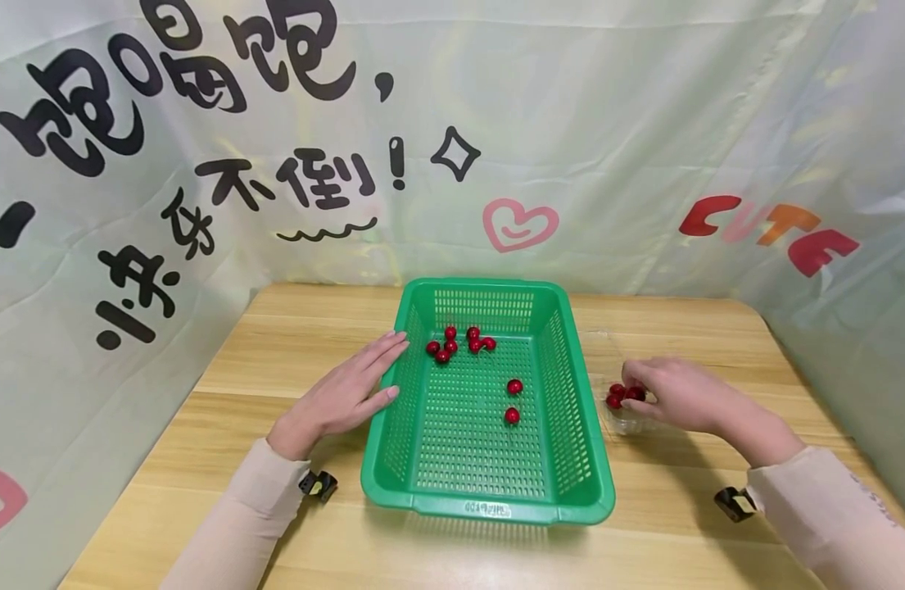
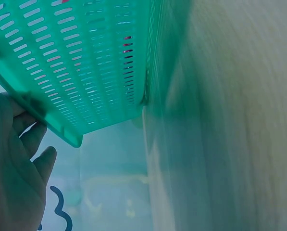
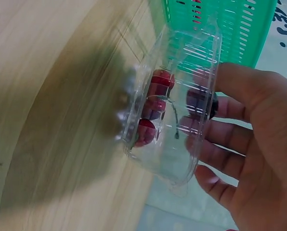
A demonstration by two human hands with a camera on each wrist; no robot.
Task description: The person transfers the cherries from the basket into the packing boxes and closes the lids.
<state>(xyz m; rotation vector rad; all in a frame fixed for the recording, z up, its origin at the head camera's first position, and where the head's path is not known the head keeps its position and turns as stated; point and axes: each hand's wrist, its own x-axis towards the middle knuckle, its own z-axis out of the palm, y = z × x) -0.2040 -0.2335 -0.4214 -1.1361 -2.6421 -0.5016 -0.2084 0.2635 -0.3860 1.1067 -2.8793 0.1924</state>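
My left hand (image 1: 345, 395) rests its fairly straight fingers on the left rim of a green plastic basket (image 1: 467, 451). Several red cherries lie in the basket, most grouped toward the far left, with one cherry (image 1: 514, 386) and another (image 1: 512, 416) apart on the right. To the right of the basket, my right hand (image 1: 679, 395) reaches into a clear plastic box (image 3: 169, 166). Its thumb and fingers pinch a dark red cherry (image 3: 195, 102) near the top of the box. Below it, a few cherries (image 3: 146, 133) remain inside, one with a stem showing.
Everything stands on a wooden table (image 1: 275, 360). A pale fabric backdrop (image 1: 614, 147) with printed lettering and a pink heart (image 1: 521, 225) surrounds the table's back and sides. The clear box stands close beside the basket's right wall.
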